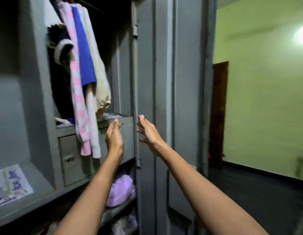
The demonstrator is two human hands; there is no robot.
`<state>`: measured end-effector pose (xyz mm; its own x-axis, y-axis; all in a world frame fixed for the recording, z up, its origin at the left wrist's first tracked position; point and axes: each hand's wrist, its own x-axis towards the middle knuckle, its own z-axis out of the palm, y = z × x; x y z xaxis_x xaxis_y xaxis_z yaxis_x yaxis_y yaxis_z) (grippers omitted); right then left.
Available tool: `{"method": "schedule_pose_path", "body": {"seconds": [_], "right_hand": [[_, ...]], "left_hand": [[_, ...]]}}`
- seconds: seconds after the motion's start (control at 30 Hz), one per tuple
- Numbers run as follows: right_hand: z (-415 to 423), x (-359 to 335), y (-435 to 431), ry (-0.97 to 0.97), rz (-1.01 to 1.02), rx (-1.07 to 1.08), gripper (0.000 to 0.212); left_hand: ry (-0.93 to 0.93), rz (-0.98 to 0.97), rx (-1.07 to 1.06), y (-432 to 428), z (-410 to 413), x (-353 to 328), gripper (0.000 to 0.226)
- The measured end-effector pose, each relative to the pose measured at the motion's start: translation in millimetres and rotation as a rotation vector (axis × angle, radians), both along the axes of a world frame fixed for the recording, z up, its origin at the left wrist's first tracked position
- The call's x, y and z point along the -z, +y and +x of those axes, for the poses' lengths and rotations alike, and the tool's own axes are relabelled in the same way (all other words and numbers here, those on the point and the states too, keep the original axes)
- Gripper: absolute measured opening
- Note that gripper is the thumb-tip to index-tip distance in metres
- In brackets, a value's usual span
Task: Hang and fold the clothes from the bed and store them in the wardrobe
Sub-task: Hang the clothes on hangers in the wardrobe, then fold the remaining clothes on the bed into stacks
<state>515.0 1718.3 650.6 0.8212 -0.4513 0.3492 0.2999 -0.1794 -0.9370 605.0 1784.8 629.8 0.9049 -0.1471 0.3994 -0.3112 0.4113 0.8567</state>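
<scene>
Head view: two bare arms reach forward, side by side, toward an open grey metal wardrobe (37, 99).
Left hand (114, 139): fingers straight and close together, palm turned inward, holding nothing. It is raised in front of the grey shelf ledge (125, 120), just right of the hanging sleeves.
Right hand (150, 134): fingers loosely spread, released, grasping nothing. It is close by the hinge edge of the right door (164, 73); I cannot tell whether it touches the metal.
Hanging clothes: a pink-and-white checked garment (77, 99), a blue garment (84, 53) and a cream garment (100, 73) hang together in the upper compartment, their sleeves trailing below the ledge.
Dark garment (62, 46): bunched just left of them, with a pale cuff, blurred.
Small inner door (69, 160): shut, below the ledge, partly behind the sleeves.
Lilac cloth (120, 190): bundled on a lower shelf, beneath the left forearm.
Sticker (10, 185): printed paper on the left door panel.
Room: green wall (266, 99) to the right, brown door (217, 116) set in it.
</scene>
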Motion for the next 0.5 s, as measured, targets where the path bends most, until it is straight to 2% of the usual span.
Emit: {"method": "schedule_pose_path", "body": {"seconds": [0.17, 0.4, 0.5], "right_hand": [[-91.5, 33.2, -45.7, 0.05, -0.006, 0.232, 0.048], [-240.9, 83.6, -126.8, 0.107, 0.093, 0.622, 0.049], [-310.1, 100.4, -159.7, 0.162, 0.137, 0.781, 0.048]], "left_hand": [[0.074, -0.031, 0.273, -64.4, -93.1, 27.2, 0.036], [0.165, 0.031, 0.681, -161.9, -230.0, 73.8, 0.036], [0.14, 0.124, 0.814, -198.7, -292.0, 96.0, 0.038]]}}
